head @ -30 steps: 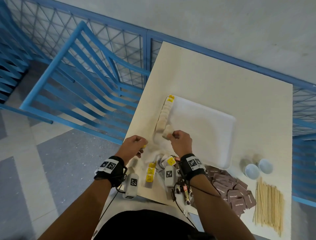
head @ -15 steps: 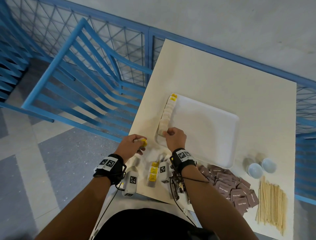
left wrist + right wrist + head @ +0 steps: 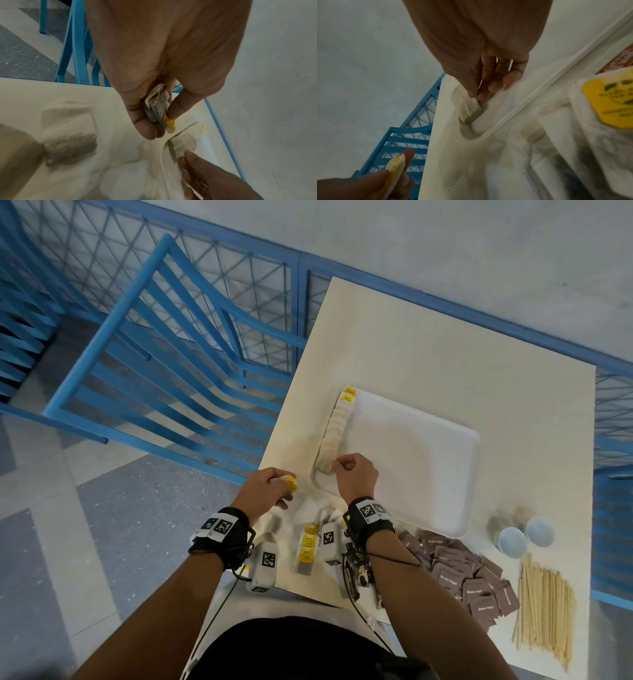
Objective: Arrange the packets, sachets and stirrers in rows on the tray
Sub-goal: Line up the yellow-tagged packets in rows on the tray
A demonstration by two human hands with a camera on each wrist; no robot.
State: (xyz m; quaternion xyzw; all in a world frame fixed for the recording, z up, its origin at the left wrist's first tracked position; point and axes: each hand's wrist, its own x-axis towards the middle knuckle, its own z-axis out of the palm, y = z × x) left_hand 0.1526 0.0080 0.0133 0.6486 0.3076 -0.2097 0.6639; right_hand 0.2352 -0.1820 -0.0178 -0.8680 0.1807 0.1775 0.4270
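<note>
My right hand (image 3: 356, 477) pinches a tea bag (image 3: 468, 108) at the near end of the row along the tray's (image 3: 428, 460) left wall — my left hand (image 3: 265, 491) grips spare tea bags (image 3: 158, 108) over the bench (image 3: 428, 347).

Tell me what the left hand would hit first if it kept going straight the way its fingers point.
Most likely the near left rim of the white tray, by the tea bag row and the right hand. The left hand, gripping several tea bags, points that way, though depth is unclear.
</note>
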